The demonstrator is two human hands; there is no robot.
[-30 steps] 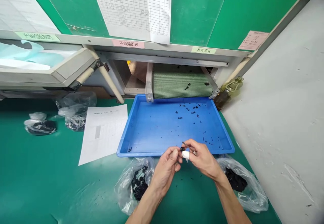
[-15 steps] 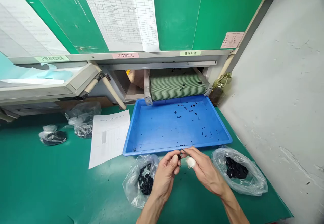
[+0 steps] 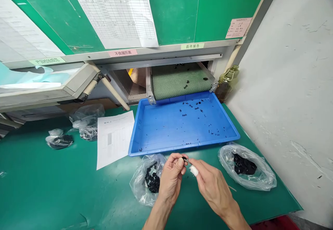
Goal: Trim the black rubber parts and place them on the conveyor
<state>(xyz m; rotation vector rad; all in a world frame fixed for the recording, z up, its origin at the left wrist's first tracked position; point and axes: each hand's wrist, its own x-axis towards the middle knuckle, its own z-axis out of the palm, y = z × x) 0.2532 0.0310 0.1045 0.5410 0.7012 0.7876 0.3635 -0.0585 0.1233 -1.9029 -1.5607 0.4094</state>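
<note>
My left hand (image 3: 170,176) pinches a small round black part (image 3: 184,159) between thumb and fingertips, just in front of the blue tray. From the right, my right hand (image 3: 212,183) grips a thin metal tool (image 3: 188,161), its tip touching or very near the black part. Most of that tool is hidden inside the fingers. White wrapping (image 3: 194,170) covers the end of the right thumb. Close to my left hand lies an open clear bag (image 3: 139,192) with many small black parts. Another clear bag (image 3: 267,179), holding black pieces, lies beyond my right hand.
The blue tray (image 3: 161,150) carries scattered black bits and stands under the end of a green mesh conveyor (image 3: 171,84). A paper sheet (image 3: 111,153) and small bags (image 3: 61,140) lie left on the green table (image 3: 78,185). A bottle (image 3: 227,81) stands beside the wall (image 3: 286,84).
My right hand's fingers have drawn lower, bringing the tool's tip against or near the black part. The left hand still pinches that part. The camera view has shifted slightly.
</note>
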